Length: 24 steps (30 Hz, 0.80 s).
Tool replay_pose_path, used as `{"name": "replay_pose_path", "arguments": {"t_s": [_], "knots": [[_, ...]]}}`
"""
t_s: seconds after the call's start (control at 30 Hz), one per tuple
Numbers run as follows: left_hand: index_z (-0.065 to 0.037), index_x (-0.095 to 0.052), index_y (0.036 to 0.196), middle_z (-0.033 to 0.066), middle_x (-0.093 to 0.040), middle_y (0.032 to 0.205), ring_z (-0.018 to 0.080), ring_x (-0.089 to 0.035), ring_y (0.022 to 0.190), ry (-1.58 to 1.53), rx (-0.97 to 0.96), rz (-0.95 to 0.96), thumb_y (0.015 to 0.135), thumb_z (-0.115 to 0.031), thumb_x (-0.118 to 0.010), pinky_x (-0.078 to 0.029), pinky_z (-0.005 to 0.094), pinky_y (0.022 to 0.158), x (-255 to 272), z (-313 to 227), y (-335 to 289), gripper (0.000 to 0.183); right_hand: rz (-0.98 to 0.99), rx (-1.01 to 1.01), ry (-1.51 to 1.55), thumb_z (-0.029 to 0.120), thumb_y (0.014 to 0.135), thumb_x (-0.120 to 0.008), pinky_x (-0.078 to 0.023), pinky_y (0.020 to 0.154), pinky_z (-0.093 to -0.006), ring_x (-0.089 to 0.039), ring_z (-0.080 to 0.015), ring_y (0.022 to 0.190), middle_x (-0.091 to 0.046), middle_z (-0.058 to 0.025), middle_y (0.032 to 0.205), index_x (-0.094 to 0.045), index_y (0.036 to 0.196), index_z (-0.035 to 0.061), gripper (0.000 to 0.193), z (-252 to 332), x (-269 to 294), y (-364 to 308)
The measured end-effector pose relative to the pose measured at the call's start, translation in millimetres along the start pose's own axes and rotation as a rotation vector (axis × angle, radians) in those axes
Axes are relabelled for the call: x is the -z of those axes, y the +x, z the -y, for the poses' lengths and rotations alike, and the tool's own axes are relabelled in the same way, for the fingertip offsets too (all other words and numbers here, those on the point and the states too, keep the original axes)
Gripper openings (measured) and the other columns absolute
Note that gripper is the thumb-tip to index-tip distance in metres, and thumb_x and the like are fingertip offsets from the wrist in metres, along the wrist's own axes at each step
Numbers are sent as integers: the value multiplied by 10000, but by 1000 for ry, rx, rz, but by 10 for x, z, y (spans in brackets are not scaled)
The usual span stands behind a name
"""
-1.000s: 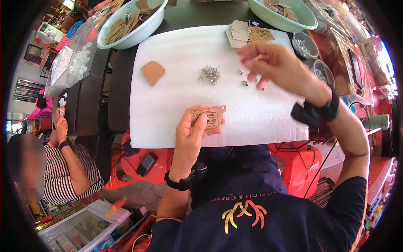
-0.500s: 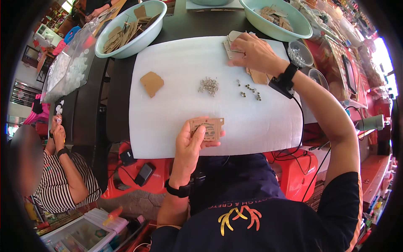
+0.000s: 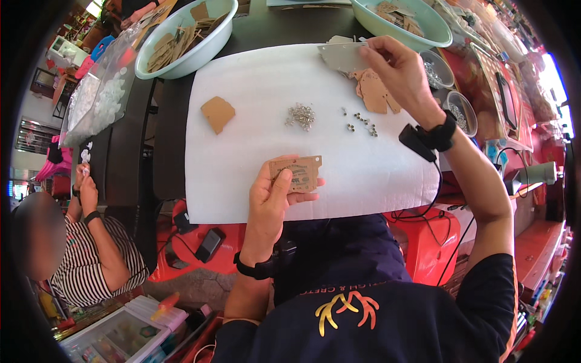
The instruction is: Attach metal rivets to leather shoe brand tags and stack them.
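My left hand [image 3: 269, 192] grips a small brown printed card [image 3: 307, 172] with punched holes, thumb on top, above the front part of a white foam sheet [image 3: 242, 151]. At the far right of the sheet, my right hand [image 3: 402, 71] pinches a thin grey card piece [image 3: 340, 58] by its right end. Below it lie several brown card pieces [image 3: 378, 94], partly covered by that hand. Mid-sheet there is a heap of small silver metal fittings [image 3: 300, 116]. Several darker metal fittings [image 3: 363, 123] lie scattered to its right. A single brown card piece [image 3: 218, 114] rests at the left.
Pale green basins hold card pieces: one [image 3: 225, 42] at back left, another [image 3: 433, 41] at back right. Clear tubs [image 3: 446, 71] of metal parts stand right of the sheet. A cable hangs from my right wrist. A person in a striped top [image 3: 91, 260] works at left.
My right hand has lifted a grey card piece off the pile and drawn back to the right. My left hand, with its card, has risen slightly away from me.
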<state>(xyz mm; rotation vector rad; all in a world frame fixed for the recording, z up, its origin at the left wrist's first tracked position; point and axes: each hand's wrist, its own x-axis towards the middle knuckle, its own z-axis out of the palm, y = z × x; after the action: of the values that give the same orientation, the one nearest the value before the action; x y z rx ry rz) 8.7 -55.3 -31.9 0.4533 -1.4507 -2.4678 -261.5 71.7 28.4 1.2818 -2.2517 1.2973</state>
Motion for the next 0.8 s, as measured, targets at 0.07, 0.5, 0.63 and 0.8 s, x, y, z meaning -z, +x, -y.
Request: {"name": "replay_pose_path", "arguments": {"t_s": [0.07, 0.5, 0.63, 0.8], "knots": [[4, -476, 1294, 189, -635, 1173, 328, -687, 990, -16, -4, -3, 1039, -146, -402, -606, 363, 759, -26, -22, 12, 305, 152, -509, 495, 228, 924, -664, -476, 633, -235, -607, -92, 687, -640, -24, 810, -659, 935, 23, 206, 121, 156, -83], [23, -445, 1205, 210, -645, 1110, 357, -700, 926, 54, -67, 40, 1014, -189, -433, -613, 370, 729, -462, -149, 44, 286, 250, -881, 1029, 260, 947, -660, -506, 648, -215, -587, -63, 689, -602, 15, 756, -642, 1009, 36, 233, 361, 423, -984], [27, -441, 1192, 208, -648, 1098, 345, -706, 888, 113, -71, 16, 997, -186, -455, -608, 368, 704, -570, -232, -11, 290, 234, -914, 1206, 226, 969, -627, -525, 668, -236, -602, -71, 720, -621, 4, 795, -631, 1034, 23, 213, 374, 472, -1149], [-14, -418, 1160, 191, -653, 1010, 317, -708, 804, 158, -110, 31, 981, -122, -487, -597, 345, 657, -529, -325, -83, 220, 227, -943, 1331, 203, 990, -589, -536, 699, -247, -612, -71, 750, -633, -3, 846, -621, 1053, 18, 198, 414, 487, -1295]]}}
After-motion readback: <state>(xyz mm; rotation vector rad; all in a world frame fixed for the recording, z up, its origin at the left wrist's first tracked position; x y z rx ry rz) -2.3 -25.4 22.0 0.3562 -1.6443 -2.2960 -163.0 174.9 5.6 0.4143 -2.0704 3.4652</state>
